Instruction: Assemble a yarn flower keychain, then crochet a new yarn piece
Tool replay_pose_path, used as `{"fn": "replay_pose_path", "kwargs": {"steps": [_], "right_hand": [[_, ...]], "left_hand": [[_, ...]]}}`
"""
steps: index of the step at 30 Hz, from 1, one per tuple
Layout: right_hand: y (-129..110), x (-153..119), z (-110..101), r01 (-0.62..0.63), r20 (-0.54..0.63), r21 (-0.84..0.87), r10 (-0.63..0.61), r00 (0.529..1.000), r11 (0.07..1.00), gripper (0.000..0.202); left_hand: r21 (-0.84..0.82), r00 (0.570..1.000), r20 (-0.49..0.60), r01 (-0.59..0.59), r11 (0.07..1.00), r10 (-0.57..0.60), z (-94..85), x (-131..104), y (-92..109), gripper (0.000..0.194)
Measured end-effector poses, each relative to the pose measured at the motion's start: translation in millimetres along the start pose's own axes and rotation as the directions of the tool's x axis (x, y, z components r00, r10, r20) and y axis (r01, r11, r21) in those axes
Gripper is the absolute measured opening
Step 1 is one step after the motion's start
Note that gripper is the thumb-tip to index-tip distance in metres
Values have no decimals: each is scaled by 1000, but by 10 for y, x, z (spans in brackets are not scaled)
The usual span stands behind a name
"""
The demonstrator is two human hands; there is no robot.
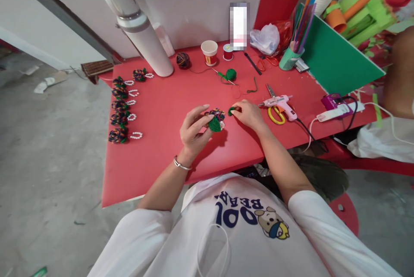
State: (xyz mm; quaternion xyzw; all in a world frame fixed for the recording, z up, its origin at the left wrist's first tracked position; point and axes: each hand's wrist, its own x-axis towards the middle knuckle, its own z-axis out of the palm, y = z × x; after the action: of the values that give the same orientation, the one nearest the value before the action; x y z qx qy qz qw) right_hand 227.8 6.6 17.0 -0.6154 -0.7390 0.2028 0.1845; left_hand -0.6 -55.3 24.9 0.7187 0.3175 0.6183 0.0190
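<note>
My left hand [193, 131] holds a multicoloured knitted flower [219, 114] with a green leaf-like piece [214, 125] at its near side. Some small pale beads show at its right edge. Just to the right, my right hand [247, 114] pinches a small green piece [231, 111] between thumb and forefinger; a gap separates it from the flower. Both hands are above the red table [161, 139]. Beyond them lie a green yarn ball [230, 74] and a green-handled hook [221, 75].
Several similar flowers [119, 118] with bead loops line the left side. A pink glue gun [280, 105] and yellow-handled scissors [276, 115] lie right of my right hand. A white bottle [147, 40], paper cup [209, 52] and green panel [339, 57] stand farther back. A person's arm [401, 74] is at far right.
</note>
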Motion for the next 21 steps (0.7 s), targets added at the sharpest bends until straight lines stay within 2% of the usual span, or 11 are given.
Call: {"fn": "replay_pose_path", "kwargs": {"steps": [2,4,5,7,9,12,21], "right_hand": [[28,8,39,-3,-20,82,5,1000,997,16],[50,7,76,-36,-45,252,49,998,967,14],[55,1,90,-69,-46,368,92,995,927,13],[51,-21,99,-135,-17,597,181,983,790,12],[25,-55,80,-165,3,744,243,970,648,16],[-34,-111,14,-140,-12,834,271,962,534,24],[-120,-197,-68,-111,15,934,273,962,340,33]], "left_hand": [[23,1000,5,-4,1000,4,-1,0,-4,25],[42,1000,11,3,999,-3,-2,-9,-12,21],[52,1000,13,15,999,-15,-2,-15,-16,19],[67,999,22,45,997,-46,2,-25,-20,15],[54,997,34,62,997,-63,10,-28,-18,15],[0,997,51,50,999,-50,25,-22,-8,19],[21,998,41,44,999,-45,45,-10,8,17]]}}
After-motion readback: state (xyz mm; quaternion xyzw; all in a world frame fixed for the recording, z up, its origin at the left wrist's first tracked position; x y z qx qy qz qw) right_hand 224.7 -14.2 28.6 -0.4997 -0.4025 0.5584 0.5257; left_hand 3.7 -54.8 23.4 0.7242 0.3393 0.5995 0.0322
